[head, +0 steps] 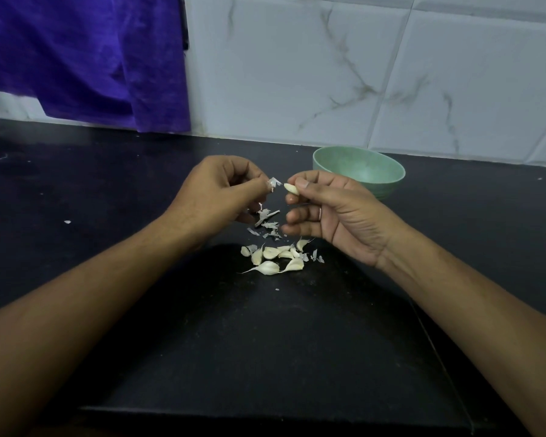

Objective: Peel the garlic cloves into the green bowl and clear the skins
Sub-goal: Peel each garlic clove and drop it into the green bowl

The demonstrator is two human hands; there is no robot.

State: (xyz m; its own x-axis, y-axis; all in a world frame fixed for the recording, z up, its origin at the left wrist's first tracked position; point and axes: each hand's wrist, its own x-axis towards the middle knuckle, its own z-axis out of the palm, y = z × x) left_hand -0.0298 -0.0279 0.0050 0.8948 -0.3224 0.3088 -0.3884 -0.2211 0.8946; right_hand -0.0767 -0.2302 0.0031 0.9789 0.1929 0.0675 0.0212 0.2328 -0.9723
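The right hand (334,212) pinched one peeled garlic clove (291,188) between thumb and forefinger, up off the black countertop (108,190) and just in front of the green bowl (388,184). The clove lay nearly level, its long axis running across the person's front, with the free end pointing toward the left hand (221,187) and the other end tucked under the thumb. The right hand's other three fingers were loosely curled beneath, one of them wearing a ring (320,212).

The left hand, close by but not touching the right, pinched a single scrap of papery skin (273,183) at its fingertips, the rest of its fingers curled in.

Below the gap between the hands lay a scatter of loose skins (267,222) (too thin and jumbled to count). Just nearer to the person sat a small pile of unpeeled cloves (275,257). I made it about nine, their pointed tips lying every which way. A few more skin flakes lay to the pile's right.

There was one bowl, upright on the counter behind the right hand, near the marble-patterned wall tiles (328,74). A purple cloth (82,55) hung over the wall to the left.
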